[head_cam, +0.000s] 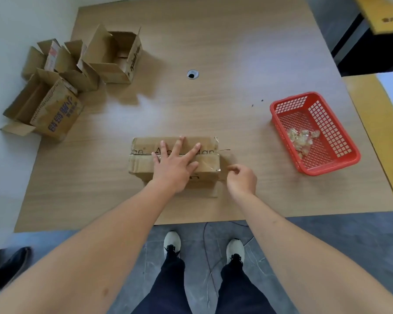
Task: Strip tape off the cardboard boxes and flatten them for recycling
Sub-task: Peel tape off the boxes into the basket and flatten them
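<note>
A closed cardboard box (143, 163) lies near the table's front edge, with clear tape (208, 165) along its top seam and over its right end. My left hand (175, 165) presses flat on the box top, fingers spread. My right hand (242, 180) is just beyond the box's right end, fingers loosely curled with thumb and forefinger near each other. Whether it pinches a tape end I cannot tell.
Three opened cardboard boxes (55, 109) (120, 57) (61, 62) stand at the table's far left. A red plastic basket (327, 159) with crumpled clear tape (303, 138) sits at the right. A cable hole (192, 74) is mid-table. A yellow desk (377, 123) adjoins on the right.
</note>
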Action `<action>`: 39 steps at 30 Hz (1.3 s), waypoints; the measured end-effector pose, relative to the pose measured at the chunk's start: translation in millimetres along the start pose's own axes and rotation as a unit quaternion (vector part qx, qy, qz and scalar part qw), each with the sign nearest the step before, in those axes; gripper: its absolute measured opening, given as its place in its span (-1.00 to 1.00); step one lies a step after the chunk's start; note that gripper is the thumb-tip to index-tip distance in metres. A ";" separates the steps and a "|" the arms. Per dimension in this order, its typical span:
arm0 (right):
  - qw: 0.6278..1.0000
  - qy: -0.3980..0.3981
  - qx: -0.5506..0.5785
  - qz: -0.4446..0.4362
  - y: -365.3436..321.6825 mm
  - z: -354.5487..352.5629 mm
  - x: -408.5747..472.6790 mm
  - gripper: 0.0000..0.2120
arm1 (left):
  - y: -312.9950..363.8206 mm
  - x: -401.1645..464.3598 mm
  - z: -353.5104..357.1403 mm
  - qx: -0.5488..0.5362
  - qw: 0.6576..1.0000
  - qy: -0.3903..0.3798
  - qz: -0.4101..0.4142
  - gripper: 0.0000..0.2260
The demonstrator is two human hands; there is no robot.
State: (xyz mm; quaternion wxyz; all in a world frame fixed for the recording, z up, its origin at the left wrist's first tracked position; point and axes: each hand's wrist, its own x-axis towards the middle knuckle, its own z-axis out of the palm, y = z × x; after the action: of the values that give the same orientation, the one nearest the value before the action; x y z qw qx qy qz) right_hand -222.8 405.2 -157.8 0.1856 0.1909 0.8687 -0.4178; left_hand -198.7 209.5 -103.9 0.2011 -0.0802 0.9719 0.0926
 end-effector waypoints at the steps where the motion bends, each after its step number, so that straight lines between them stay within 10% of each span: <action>1: 0.999 -0.021 0.030 -0.026 1.4 -0.3 -1.6 -0.70 | 6.7 1.3 -0.3 -0.011 1.000 0.006 -0.020 -0.53; 11: 0.956 0.008 0.294 -0.023 -6.7 6.9 -6.0 -0.74 | 26.5 13.6 -15.4 -0.083 0.992 -0.029 -0.090 -0.43; 24: 0.986 -0.142 0.079 -0.041 -33.1 -28.9 -9.6 -0.82 | 20.9 16.8 -25.2 -0.077 0.994 -0.035 -0.069 -0.37; 32: 0.952 0.052 -0.124 -0.276 -55.1 -21.5 -11.5 -0.80 | 16.9 22.7 -34.4 -0.065 0.996 -0.051 -0.038 -0.37; 39: 0.930 0.059 -0.151 -0.329 -49.3 -16.2 -14.3 -0.69 | 17.6 27.1 -37.6 -0.042 0.997 -0.060 -0.018 -0.39</action>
State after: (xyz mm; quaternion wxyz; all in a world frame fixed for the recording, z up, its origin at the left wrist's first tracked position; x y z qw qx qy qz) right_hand -237.2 387.1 -109.3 0.0128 -0.1116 0.9449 -0.3076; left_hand -240.8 215.4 -78.4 0.2573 -0.1004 0.9517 0.1344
